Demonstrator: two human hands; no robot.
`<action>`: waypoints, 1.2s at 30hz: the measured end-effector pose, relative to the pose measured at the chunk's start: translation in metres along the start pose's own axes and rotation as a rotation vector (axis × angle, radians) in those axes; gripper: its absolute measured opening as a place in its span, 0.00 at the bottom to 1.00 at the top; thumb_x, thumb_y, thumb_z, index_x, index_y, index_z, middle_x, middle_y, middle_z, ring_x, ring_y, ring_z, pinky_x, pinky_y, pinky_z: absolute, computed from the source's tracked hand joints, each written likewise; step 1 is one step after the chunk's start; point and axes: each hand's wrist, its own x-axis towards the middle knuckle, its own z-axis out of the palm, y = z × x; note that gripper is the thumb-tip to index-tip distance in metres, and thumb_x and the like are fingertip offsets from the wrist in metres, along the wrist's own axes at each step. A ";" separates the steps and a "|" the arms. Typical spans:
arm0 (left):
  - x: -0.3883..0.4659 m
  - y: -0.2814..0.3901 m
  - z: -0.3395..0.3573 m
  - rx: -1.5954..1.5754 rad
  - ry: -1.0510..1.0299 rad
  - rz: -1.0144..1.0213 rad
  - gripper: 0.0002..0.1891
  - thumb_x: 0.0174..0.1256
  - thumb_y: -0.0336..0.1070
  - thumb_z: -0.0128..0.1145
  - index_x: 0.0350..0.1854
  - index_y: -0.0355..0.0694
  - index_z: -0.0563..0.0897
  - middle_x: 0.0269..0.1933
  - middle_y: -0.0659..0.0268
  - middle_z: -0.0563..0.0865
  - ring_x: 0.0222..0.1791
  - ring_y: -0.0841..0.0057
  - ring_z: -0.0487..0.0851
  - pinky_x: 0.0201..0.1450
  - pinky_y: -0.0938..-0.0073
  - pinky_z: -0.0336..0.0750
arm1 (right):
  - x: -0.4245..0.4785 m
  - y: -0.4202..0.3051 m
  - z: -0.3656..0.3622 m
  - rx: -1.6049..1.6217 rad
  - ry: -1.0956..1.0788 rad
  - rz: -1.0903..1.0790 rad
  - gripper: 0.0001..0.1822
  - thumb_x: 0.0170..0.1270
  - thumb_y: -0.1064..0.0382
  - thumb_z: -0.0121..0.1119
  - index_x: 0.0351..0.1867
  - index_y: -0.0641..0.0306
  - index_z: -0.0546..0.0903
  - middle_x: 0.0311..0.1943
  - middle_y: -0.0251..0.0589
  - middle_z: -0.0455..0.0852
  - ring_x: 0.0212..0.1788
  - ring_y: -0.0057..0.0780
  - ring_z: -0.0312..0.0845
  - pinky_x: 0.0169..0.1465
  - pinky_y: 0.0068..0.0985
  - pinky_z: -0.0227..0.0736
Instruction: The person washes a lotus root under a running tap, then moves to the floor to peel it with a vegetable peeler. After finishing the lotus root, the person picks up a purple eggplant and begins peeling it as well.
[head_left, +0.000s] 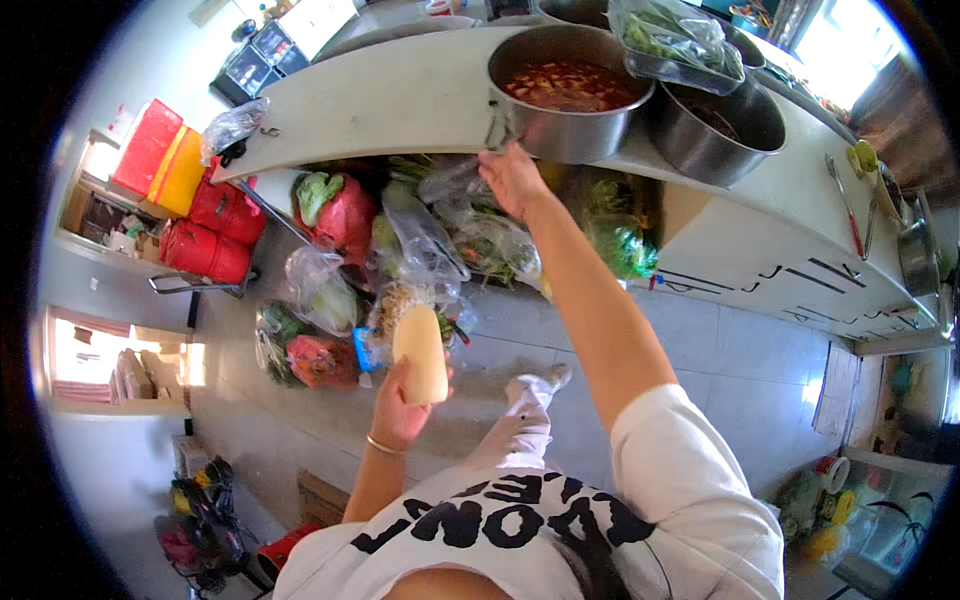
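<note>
My left hand (405, 409) is wrapped around a thick, pale yellow piece of peeled vegetable (420, 356), rounded at its far end and possibly squash. My right hand (514, 180) reaches out to the front edge of the white counter (390, 97). Its fingertips are beside a large steel pot (574, 131) of red stew (570, 86). A small dark, blurred shape shows at those fingers; whether they grip it cannot be told. Below the counter lie clear plastic bags of vegetables (491, 247) and a pink bag (345, 217) with a leafy green in its mouth.
Right of the stew, a second steel pot (716, 139) carries a tray of bagged greens (675, 45) over its rim. Tongs (844, 202) lie farther right. More bagged vegetables (322, 360) are on the tiled floor (637, 337). Red drums (206, 251) stand on a cart at left.
</note>
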 end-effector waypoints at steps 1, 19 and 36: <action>0.010 -0.010 0.010 0.032 0.012 0.021 0.29 0.69 0.51 0.49 0.66 0.38 0.68 0.58 0.56 0.79 0.49 0.64 0.83 0.45 0.61 0.81 | -0.020 0.004 -0.020 0.048 -0.030 0.049 0.34 0.74 0.58 0.46 0.73 0.65 0.43 0.66 0.55 0.65 0.65 0.40 0.67 0.68 0.36 0.63; 0.135 -0.452 0.584 0.287 -0.975 -0.673 0.29 0.64 0.36 0.62 0.66 0.36 0.67 0.55 0.63 0.78 0.54 0.75 0.78 0.57 0.71 0.74 | -0.943 -0.175 -0.550 0.155 1.907 -0.588 0.15 0.70 0.59 0.53 0.55 0.59 0.76 0.38 0.34 0.85 0.34 0.20 0.79 0.36 0.21 0.76; 0.111 -0.956 1.043 -0.236 -0.908 -1.660 0.34 0.66 0.50 0.48 0.64 0.26 0.60 0.52 0.50 0.72 0.41 0.67 0.80 0.32 0.79 0.79 | -1.027 -0.446 -0.926 -0.756 1.540 0.140 0.18 0.66 0.61 0.60 0.55 0.66 0.76 0.40 0.48 0.86 0.41 0.34 0.84 0.46 0.29 0.76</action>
